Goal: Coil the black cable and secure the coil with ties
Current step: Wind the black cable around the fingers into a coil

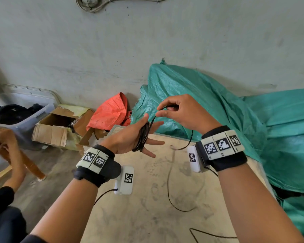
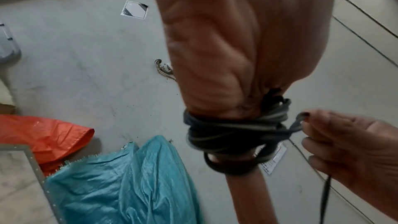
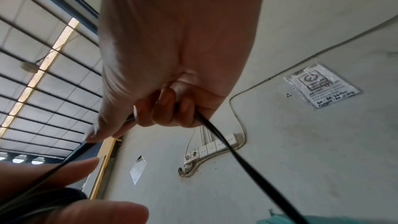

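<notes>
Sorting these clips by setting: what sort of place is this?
Probably a storeroom or workshop corner: bare concrete wall, a torn cardboard box beside a plastic bin on the floor, and a green tarpaulin draped beside the dusty table.
</notes>
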{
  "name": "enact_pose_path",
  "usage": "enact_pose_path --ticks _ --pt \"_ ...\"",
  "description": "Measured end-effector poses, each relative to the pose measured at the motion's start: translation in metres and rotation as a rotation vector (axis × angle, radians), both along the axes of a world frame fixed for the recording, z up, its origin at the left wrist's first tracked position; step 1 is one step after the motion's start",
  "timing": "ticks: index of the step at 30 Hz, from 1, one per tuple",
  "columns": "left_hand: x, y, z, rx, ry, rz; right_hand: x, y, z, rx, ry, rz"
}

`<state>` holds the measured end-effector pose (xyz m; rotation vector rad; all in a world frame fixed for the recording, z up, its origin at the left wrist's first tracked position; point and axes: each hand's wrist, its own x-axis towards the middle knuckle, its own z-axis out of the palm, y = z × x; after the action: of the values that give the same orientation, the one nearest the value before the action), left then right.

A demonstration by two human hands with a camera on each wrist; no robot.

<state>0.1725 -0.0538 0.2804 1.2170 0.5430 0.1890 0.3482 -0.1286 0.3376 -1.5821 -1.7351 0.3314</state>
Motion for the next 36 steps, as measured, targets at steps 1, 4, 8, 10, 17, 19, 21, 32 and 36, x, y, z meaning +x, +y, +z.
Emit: enact_pose_path --ticks 1,4,8,10,17,19,21,32,36 --pt "-0.001 -0.003 0.001 -0.010 -0.010 -0.033 0.001 0.001 -0.001 0.014 0.022 -0.003" --pt "-0.003 -0.006 0.001 -0.076 -0.064 -0.160 0.003 0.006 -0.011 0.029 0.137 -0.014" --pt "-0.007 -0.005 0.002 -0.187 -0.178 -0.265 0.007 0.015 -0.038 -0.033 0.282 -0.028" --pt "-0.008 -0.004 0.004 -0.205 -0.245 -0.252 0.003 0.017 -0.053 -0.097 0.326 0.012" --pt "0.001 -0.003 0.003 -0.242 -0.464 0.203 -0.034 0.015 -0.096 -0.211 0.206 0.039" --pt "0.005 -0.001 0.001 -0.204 -0.475 0.357 -0.042 0.011 -0.096 -0.247 0.196 0.055" --pt "0.008 0.008 -0.007 -0.079 -0.430 0.476 -0.047 0.009 -0.092 -0.263 0.151 0.057" --pt "0.008 0.011 -0.016 0.307 0.164 0.415 -0.018 -0.001 -0.051 -0.127 -0.070 -0.013" --pt "0.013 0.000 -0.014 0.153 0.156 0.215 -0.010 -0.002 -0.038 -0.022 -0.048 0.004"
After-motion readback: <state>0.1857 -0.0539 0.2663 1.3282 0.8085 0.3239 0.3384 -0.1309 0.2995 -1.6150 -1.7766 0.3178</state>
